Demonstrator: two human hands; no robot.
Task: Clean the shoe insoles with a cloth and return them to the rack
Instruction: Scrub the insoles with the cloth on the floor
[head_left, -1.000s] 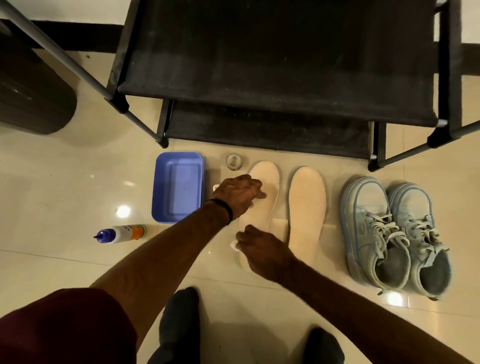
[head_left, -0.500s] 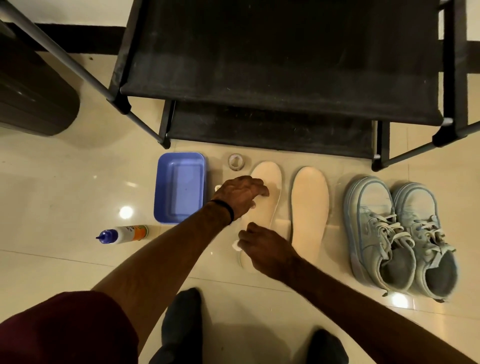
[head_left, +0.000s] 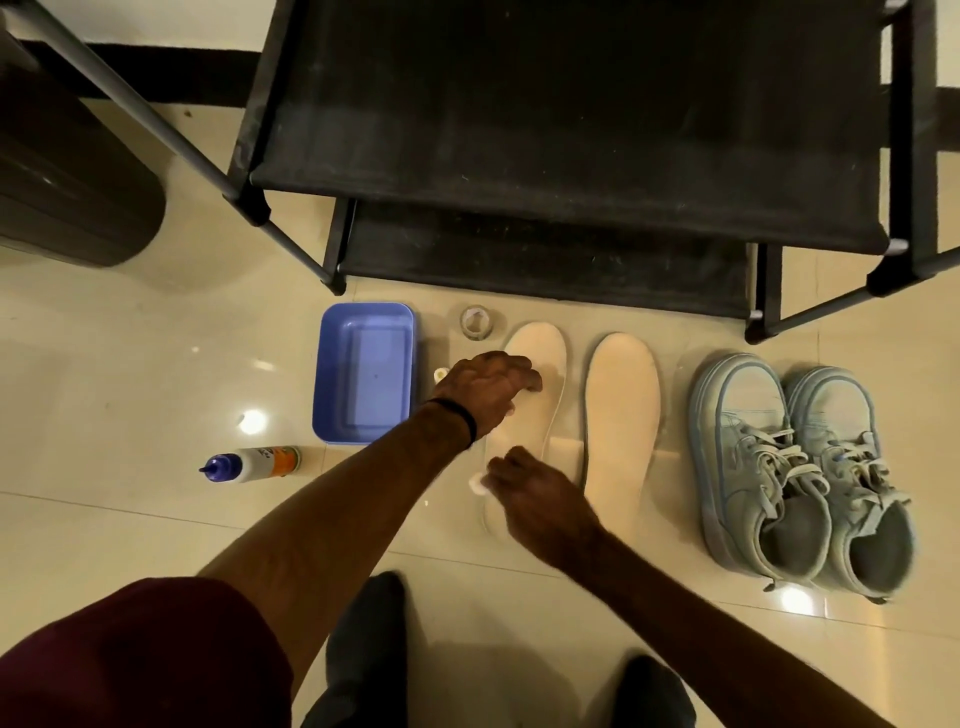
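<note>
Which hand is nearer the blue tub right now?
The left hand. It rests on the toe half of the left insole, just right of the blue tub. The right hand is farther, at that insole's heel end.

The insoles were cream, the tray periwinkle blue, the sneakers pale grey-blue with off-white laces, the rack black, the bottle white with an orange label and seemingly purple cap
</note>
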